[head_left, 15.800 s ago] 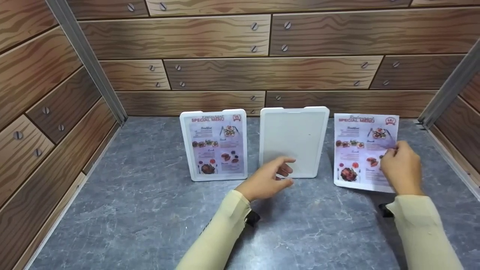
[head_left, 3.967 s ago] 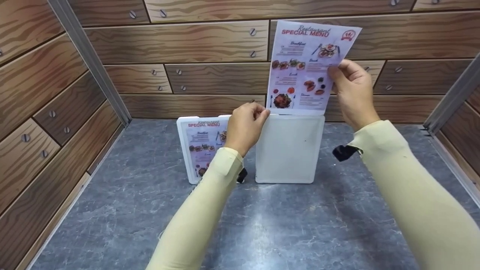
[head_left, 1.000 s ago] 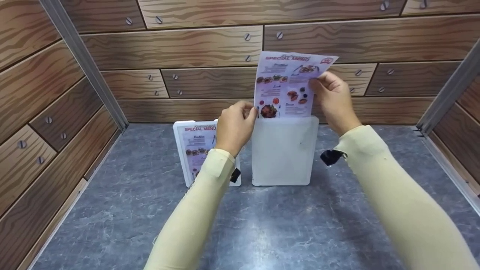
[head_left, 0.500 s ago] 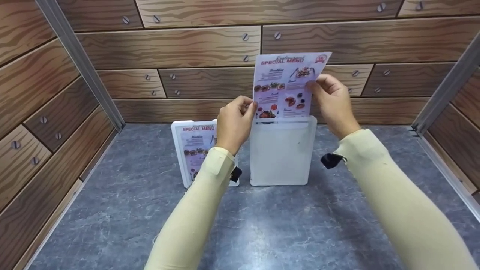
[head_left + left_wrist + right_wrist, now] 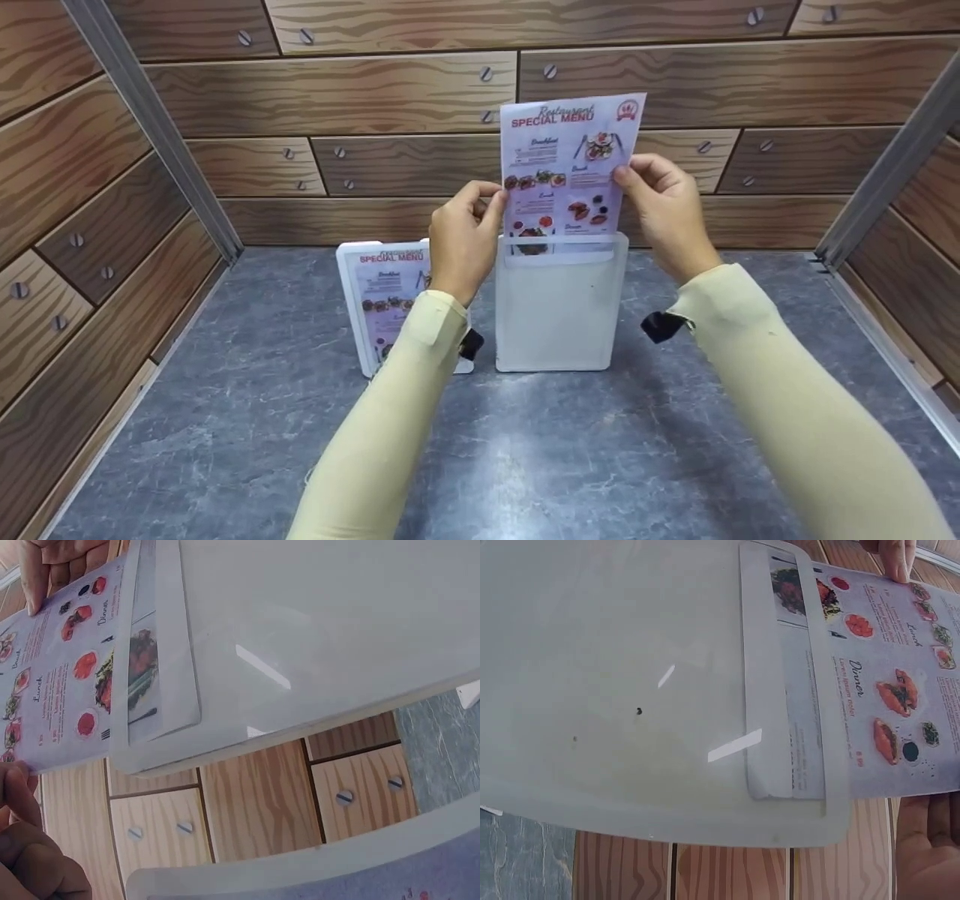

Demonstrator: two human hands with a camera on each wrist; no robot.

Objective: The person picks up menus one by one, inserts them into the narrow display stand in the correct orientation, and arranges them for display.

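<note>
A printed restaurant menu sheet (image 5: 574, 161) stands upright in the middle of the head view. Its bottom strip shows through the clear front of a white-framed menu holder (image 5: 559, 322), just below the holder's top edge. My left hand (image 5: 466, 244) pinches the sheet's left edge between thumb and fingers. On the opposite edge, my right hand (image 5: 666, 214) pinches it near mid-height. Both wrist views show the sheet's lower end (image 5: 142, 664) behind the clear panel, with a blank white margin (image 5: 767, 675) at its bottom.
Left of the holder stands a second holder (image 5: 349, 307) with a matching menu inside, partly covered by my left hand and sleeve. Both are on a grey marbled tabletop (image 5: 262, 420). Wood-print walls (image 5: 405, 94) enclose the back and sides.
The sheet, earlier in front of the right-hand place, was lifted above the middle holder. Within the last second its bottom has gone down behind the clear front, and my left hand's pinch sits higher.
</note>
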